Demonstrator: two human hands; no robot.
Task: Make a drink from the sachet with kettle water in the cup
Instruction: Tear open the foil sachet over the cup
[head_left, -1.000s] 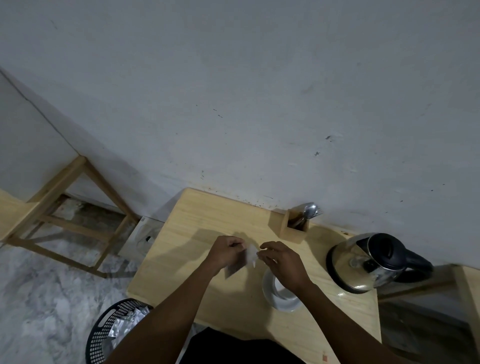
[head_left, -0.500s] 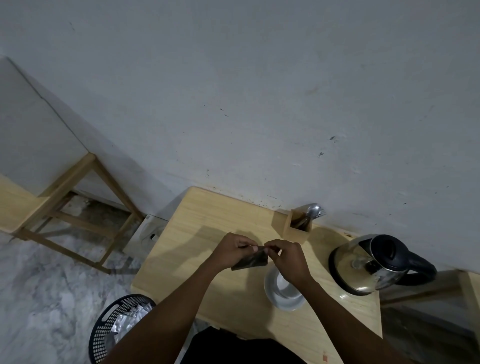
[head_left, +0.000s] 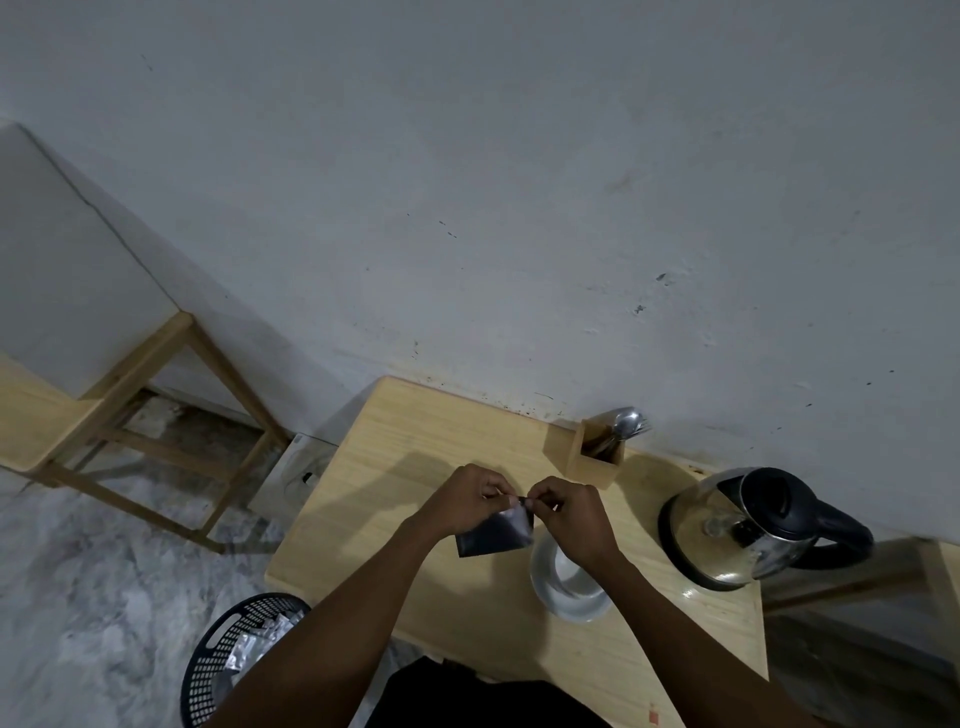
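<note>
A dark sachet (head_left: 496, 535) hangs between my two hands above the wooden table (head_left: 395, 467). My left hand (head_left: 465, 501) and my right hand (head_left: 574, 517) both pinch its top edge, fingertips almost touching. A white cup on a white saucer (head_left: 569, 592) stands just below my right hand, partly hidden by the wrist. The glass and steel kettle (head_left: 748, 525) with a black lid and handle sits at the table's right end.
A wooden holder (head_left: 595, 457) with spoons stands against the wall behind my hands. On the floor at the left, a black mesh bin (head_left: 234, 660) holds several empty wrappers. A wooden frame (head_left: 130, 415) stands farther left.
The sachet has gone from a light face showing to its dark side hanging down, and both hands have closed in on its top edge. The view has shifted slightly.
</note>
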